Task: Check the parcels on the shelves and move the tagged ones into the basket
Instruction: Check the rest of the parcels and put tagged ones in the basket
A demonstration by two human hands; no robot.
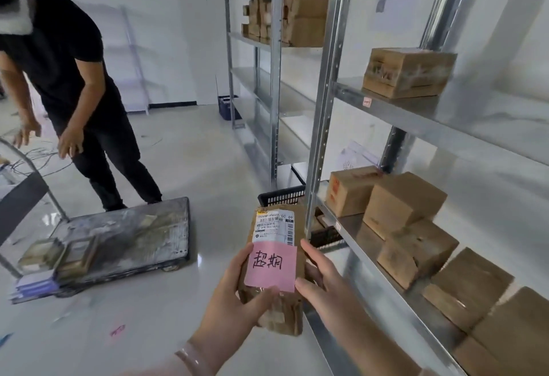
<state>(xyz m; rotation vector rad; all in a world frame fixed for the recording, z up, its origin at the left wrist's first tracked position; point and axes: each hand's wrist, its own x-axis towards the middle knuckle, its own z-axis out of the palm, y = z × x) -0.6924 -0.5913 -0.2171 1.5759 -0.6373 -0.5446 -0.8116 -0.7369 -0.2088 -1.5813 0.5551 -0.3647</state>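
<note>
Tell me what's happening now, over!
Left hand and right hand both hold the parcel. Pink tag on it. Basket low ahead, partly hidden behind parcel.

Brown parcel [277, 259], pink tag [271, 267] with black writing, black basket [282, 196], silver shelves [445, 126]

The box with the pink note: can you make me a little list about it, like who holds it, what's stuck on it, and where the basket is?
held by: left hand and right hand, both gripping the parcel
stuck on it: pink note with handwriting, white shipping label above it
basket: black basket, low down beyond the parcel, beside the shelf post
shelves: metal shelves on the right, with more brown boxes
in the basket yet: no, it is in the hands
</note>
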